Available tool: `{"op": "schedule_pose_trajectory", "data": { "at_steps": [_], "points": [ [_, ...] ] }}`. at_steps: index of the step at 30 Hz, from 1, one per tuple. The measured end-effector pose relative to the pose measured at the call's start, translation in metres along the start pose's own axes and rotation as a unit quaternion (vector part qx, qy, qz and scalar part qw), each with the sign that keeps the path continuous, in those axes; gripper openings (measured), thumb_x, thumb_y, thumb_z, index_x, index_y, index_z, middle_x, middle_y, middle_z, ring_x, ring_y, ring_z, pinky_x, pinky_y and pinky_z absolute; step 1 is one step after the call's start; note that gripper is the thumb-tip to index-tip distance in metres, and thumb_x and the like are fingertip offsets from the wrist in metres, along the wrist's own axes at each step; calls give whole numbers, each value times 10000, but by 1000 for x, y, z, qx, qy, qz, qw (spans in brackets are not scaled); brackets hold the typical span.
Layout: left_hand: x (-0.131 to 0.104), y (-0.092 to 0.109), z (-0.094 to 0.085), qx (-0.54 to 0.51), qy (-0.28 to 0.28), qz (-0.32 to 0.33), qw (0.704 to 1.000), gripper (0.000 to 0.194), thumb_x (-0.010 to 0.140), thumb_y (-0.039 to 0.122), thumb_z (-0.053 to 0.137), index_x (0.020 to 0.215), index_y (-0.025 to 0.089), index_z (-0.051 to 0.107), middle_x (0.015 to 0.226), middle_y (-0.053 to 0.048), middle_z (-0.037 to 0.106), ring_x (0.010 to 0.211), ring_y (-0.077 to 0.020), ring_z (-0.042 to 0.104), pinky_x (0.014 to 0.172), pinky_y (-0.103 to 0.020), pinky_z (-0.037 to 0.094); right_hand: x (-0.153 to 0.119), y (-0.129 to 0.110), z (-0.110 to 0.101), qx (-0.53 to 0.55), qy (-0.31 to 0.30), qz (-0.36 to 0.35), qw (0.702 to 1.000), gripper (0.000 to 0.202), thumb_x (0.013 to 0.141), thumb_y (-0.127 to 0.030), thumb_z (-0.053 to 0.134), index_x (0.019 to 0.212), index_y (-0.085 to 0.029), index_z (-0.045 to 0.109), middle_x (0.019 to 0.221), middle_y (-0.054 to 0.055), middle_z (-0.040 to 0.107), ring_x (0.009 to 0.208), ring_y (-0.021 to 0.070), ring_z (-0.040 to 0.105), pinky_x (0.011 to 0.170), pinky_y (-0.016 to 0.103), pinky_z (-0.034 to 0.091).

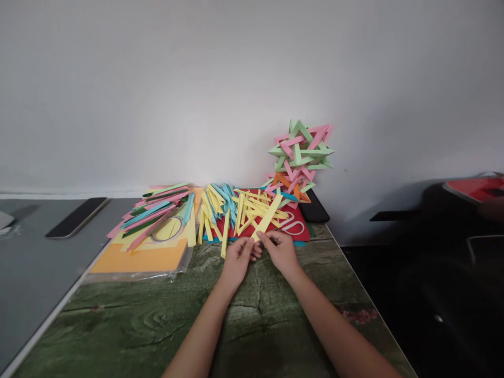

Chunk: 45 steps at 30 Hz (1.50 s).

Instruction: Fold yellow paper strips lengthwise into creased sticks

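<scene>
A flat yellow paper strip (269, 216) slants up and away from my fingers in the head view. My left hand (237, 258) pinches its near end from the left. From the right, my right hand (280, 252) grips the same end, thumb and fingers closed on the paper. Just beyond my hands lie folded yellow strips (244, 210) in a loose pile. Blue folded strips (229, 198) are heaped left of them. White-handled scissors (293, 226) rest on red paper (303, 235) beside my right hand, their blades hidden.
Folded paper star shapes (301, 149) in pink and green are stacked at the back right, against the wall. Left are a packet of orange paper (137, 258), a tape roll (181, 231), and pink and green strips (157, 206). Phones lie on a grey surface (35, 273) and behind the scissors.
</scene>
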State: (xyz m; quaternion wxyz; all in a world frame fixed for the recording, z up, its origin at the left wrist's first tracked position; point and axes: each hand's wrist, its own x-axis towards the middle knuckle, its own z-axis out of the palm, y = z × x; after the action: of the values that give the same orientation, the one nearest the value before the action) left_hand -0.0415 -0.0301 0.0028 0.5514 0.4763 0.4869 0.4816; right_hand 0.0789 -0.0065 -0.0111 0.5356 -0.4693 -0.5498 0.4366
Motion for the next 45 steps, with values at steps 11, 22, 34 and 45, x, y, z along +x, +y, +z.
{"op": "schedule_pose_trajectory", "data": {
  "at_steps": [11,22,34,45],
  "points": [
    [-1,-1,0,11,-4,20,1000,260,765,391,484,734,141,547,589,3,550,535,-102,531,526,-217,431,-2,-2,2,-6,-14,8,1000,306,699,-407,570,543,-144,563,465,-15,512,435,85,416,451,217,330],
    [-2,-2,1,14,0,24,1000,278,734,420,518,735,145,557,588,0,565,514,-98,534,508,-211,430,-2,3,2,-37,12,-16,999,325,722,-416,543,529,-162,480,468,-32,450,446,75,368,443,210,316],
    [-2,5,-1,-4,-17,6,1000,245,705,381,573,684,138,552,623,-25,619,535,-98,557,516,-200,420,-1,-5,-1,95,-3,19,995,537,801,-586,255,544,-174,482,466,0,458,413,96,403,433,235,328],
    [-2,3,-1,-30,3,-6,1000,212,673,354,596,707,147,559,586,-12,616,520,-108,563,510,-209,415,3,-14,-8,225,-113,101,963,472,777,-547,322,532,-181,492,530,19,486,475,122,445,472,257,369]
  ]
}}
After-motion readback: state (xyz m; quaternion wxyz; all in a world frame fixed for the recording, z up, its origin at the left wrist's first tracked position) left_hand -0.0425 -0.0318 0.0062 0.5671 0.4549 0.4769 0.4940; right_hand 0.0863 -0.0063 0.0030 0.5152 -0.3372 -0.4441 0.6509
